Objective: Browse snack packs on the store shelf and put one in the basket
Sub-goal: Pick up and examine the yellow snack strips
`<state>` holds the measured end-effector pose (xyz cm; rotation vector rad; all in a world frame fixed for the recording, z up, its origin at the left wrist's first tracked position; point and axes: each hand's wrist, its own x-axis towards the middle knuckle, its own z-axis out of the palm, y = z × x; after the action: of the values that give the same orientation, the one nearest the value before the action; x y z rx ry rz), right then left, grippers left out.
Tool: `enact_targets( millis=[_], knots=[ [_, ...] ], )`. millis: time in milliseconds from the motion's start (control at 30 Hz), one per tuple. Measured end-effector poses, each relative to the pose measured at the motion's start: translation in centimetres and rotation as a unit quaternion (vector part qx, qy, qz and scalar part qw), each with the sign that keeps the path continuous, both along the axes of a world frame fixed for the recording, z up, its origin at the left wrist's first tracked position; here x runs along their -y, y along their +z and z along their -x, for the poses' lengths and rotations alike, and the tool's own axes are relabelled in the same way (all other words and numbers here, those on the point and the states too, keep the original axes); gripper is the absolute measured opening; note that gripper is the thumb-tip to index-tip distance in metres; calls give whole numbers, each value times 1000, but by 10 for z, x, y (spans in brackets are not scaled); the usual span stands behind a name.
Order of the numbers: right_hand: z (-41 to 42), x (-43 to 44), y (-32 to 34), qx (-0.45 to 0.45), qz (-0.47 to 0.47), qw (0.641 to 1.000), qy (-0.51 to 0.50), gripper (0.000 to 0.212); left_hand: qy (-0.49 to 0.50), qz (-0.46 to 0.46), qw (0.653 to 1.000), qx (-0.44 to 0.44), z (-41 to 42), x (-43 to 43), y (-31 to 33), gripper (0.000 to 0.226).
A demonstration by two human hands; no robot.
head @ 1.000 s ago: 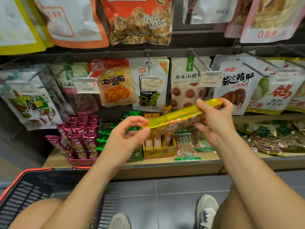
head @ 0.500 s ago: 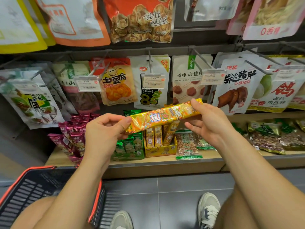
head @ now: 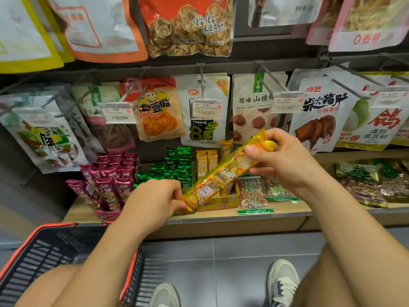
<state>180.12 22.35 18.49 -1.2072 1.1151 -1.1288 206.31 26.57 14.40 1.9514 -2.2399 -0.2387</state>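
Both left grip point(head: 152, 202) and right grip point(head: 285, 165) pinch snack pack point(head: 223, 176), yellow box point(head: 230, 200) holds packs point(head: 207, 161)

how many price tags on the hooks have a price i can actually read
3: the 3.90 tag at left, the 5.90 tag in the middle, the 8.90 tag to its right. A blurred tag at far right is unreadable; others may be hidden.

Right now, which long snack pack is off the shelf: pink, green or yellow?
The yellow snack pack, gripped at its ends by the left hand and right hand. The pink packs and green packs all stand on the shelf.
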Motion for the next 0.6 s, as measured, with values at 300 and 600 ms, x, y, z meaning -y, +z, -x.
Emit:
enact_targets(
  millis=[300,600],
  knots=[
    [-17,-7,1,-281,129,942,130,32,-107,9,945,-310,36,0,6,54],
    [-32,15,-2,-457,174,839,236,40,-132,-31,965,-224,45,27,12,33]
  ],
)
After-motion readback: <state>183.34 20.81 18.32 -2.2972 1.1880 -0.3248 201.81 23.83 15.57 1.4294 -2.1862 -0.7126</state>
